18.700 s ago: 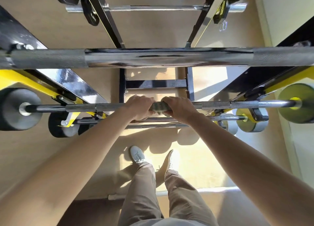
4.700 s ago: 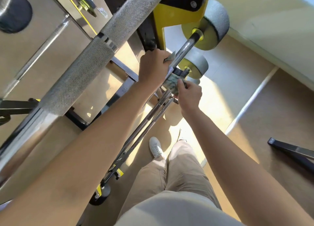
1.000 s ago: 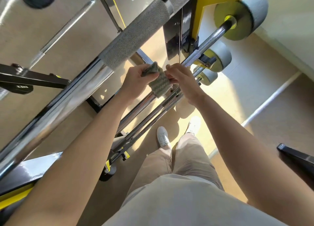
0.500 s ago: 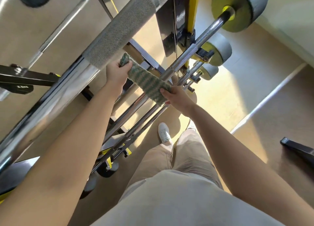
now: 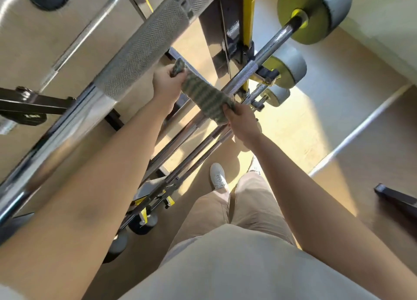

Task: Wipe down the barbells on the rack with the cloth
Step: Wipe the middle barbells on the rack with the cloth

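A green striped cloth [image 5: 204,96] is stretched across a chrome barbell [image 5: 244,75] on the yellow and black rack [image 5: 247,17]. My left hand [image 5: 165,86] grips the cloth's upper end and my right hand [image 5: 241,122] grips its lower end. The barbell carries a grey and yellow plate [image 5: 314,12] at its far end. Two thinner barbells [image 5: 203,150] lie just below it, and a thick knurled bar [image 5: 140,49] runs above to the left.
More grey plates [image 5: 286,67] sit on the lower bars at the right. A black weight peg [image 5: 33,102] sticks out at the left. A dark bar end [image 5: 394,197] lies on the tan floor at the right. My shoes [image 5: 217,175] stand below.
The cloth, bunched between my hands a second ago, is now pulled out long over the barbell. My hands have moved apart, the left up and the right down.
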Tool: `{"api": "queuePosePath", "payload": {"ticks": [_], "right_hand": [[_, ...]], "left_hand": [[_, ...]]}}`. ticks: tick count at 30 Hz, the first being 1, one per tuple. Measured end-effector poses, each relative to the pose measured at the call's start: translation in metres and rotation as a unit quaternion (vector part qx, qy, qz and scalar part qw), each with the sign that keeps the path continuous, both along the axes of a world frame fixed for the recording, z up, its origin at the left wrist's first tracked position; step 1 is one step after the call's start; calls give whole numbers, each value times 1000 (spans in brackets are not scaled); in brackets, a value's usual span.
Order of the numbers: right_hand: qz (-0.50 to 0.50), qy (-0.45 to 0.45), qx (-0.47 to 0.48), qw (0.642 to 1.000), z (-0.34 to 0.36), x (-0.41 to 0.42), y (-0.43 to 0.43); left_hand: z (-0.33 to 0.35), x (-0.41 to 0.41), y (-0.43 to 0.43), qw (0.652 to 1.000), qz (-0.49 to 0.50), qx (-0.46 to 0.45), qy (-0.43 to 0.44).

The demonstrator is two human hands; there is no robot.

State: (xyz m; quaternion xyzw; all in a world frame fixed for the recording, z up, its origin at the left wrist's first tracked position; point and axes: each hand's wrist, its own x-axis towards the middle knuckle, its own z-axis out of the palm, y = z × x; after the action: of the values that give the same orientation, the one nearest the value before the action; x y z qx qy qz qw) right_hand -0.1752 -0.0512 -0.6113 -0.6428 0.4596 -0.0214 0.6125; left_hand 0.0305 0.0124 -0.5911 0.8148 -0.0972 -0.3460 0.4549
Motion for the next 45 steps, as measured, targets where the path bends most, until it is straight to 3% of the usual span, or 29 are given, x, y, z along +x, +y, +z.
{"api": "queuePosePath", "payload": {"ticks": [6,11,13,15,19,26,29,33,36,40,45], "right_hand": [[-48,87,20,995,-20,-54,2],[-40,5,23,999,0,-13,-15],[-52,-2,27,998,5,-4,-25],[-100,23,48,994,2,-14,-34],[-197,84,105,971,-16,-51,-39],[-151,9,73,986,6,-5,-50],[-165,21,58,984,2,-10,-60],[-225,73,47,970,-12,-37,-57],[-194,74,72,975,-4,-27,-41],[-122,34,48,991,18,1,-18],[-133,80,-50,987,19,-20,7]], "left_hand": [[16,-32,-14,978,-198,21,68],[14,-16,-24,999,18,-1,33],[12,-16,-28,998,61,8,24],[14,-29,-34,998,41,7,54],[18,-52,-44,990,-91,36,102],[15,-28,-51,988,117,-56,83],[12,-30,-48,987,98,-43,117],[16,-53,-40,991,-66,7,117],[12,-47,-22,997,-39,16,62],[4,-26,28,994,75,75,-5],[32,-67,84,998,27,26,60]]}}
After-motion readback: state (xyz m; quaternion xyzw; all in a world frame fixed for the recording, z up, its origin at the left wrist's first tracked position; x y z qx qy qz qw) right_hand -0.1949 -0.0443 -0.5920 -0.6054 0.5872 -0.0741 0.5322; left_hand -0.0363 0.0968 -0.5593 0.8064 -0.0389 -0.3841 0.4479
